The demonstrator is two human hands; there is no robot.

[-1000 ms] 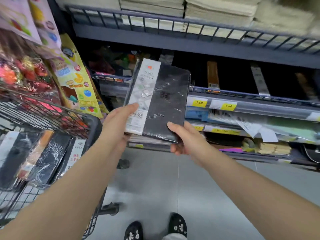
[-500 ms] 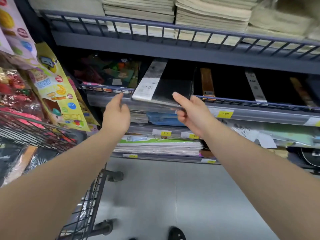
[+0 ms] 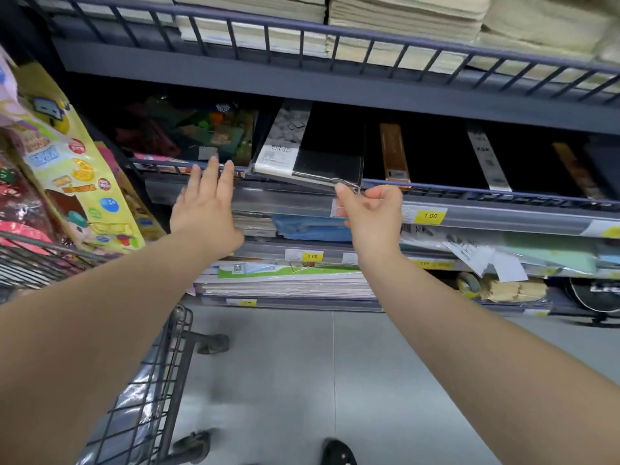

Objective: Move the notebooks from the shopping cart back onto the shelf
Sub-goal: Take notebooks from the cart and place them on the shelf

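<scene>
**Black notebook part-way onto shelf**

Black wrapped notebook (image 3: pixel 312 159) lies tilted over the shelf (image 3: pixel 469 194) rail. Your right hand (image 3: pixel 372 213) pinches its near right corner, fingers curled. Your left hand (image 3: pixel 206 203), flat and spread, holds nothing, beside its left edge.

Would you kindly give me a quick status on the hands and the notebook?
Left hand open, off the notebook. Right hand pinching its near corner. Notebook partly on shelf, resting over the rail. Nothing blocking.
</scene>
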